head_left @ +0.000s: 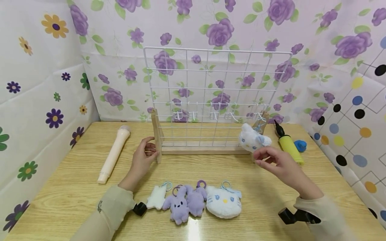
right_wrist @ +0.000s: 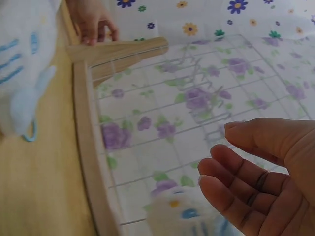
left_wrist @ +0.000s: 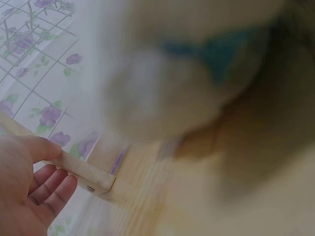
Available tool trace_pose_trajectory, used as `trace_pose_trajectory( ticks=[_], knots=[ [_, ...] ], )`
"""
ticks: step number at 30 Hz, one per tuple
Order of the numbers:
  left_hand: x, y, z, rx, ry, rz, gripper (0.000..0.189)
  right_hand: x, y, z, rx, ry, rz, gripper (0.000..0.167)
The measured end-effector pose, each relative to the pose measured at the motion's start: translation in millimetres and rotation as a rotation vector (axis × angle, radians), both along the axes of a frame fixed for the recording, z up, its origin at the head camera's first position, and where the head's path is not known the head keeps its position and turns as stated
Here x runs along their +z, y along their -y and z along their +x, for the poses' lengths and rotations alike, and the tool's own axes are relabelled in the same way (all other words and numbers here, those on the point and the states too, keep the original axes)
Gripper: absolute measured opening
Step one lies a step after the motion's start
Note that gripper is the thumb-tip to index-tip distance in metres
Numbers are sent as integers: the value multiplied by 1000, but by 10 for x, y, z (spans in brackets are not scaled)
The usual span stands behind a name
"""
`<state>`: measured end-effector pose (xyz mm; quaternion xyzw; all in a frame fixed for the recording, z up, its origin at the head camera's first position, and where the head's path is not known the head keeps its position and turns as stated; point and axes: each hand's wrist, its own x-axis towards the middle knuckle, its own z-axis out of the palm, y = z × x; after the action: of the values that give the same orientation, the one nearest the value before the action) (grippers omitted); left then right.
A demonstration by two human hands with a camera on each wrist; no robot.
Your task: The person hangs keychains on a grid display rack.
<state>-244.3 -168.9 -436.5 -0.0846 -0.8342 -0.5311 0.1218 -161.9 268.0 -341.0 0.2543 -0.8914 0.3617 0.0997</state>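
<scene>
A white wire grid rack [head_left: 208, 150] on a wooden stand stands at mid-table. My left hand [head_left: 143, 157] holds its left wooden leg [head_left: 155, 134], thumb on one side and fingers at the other. Near the rack's right end hangs a white cat-face plush keychain [head_left: 254, 139] by a light-blue coil. My right hand [head_left: 278, 164] is just below and in front of it, fingers loosely bent; the right wrist view shows a gap between thumb and fingertips with nothing in it. Several white hooks [head_left: 214, 115] hang in a row on the grid.
In front lie a small white plush [head_left: 156, 197], two purple plush keychains [head_left: 179, 206] and a white cat-face plush [head_left: 223, 202]. A pale microphone-shaped stick [head_left: 113, 155] lies left. On the right are a yellow hand pump [head_left: 290, 147] and a small blue object [head_left: 300, 145].
</scene>
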Motion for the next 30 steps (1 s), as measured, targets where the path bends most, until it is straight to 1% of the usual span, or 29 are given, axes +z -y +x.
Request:
trace_pose_trajectory(
  ticks=[7, 12, 18, 21, 25, 30],
  knots=[
    [-10, 8, 3, 8, -3, -12, 55, -260, 50, -36, 48, 114, -9, 14],
    [-10, 3, 13, 7, -3, -4, 55, -430, 124, -66, 67, 191, 2, 13],
    [-16, -3, 14, 3, -14, -6, 55, -602, 187, -122, 80, 231, 33, 16],
    [-16, -2, 12, 0, -16, -8, 56, -676, 217, -147, 113, 253, 30, 16],
    [-14, -2, 8, -1, -13, -9, 56, -746, 268, -171, 167, 269, 27, 17],
    [-5, -8, 8, 1, -6, -12, 56, -806, 330, -194, 194, 266, 85, 18]
  ],
)
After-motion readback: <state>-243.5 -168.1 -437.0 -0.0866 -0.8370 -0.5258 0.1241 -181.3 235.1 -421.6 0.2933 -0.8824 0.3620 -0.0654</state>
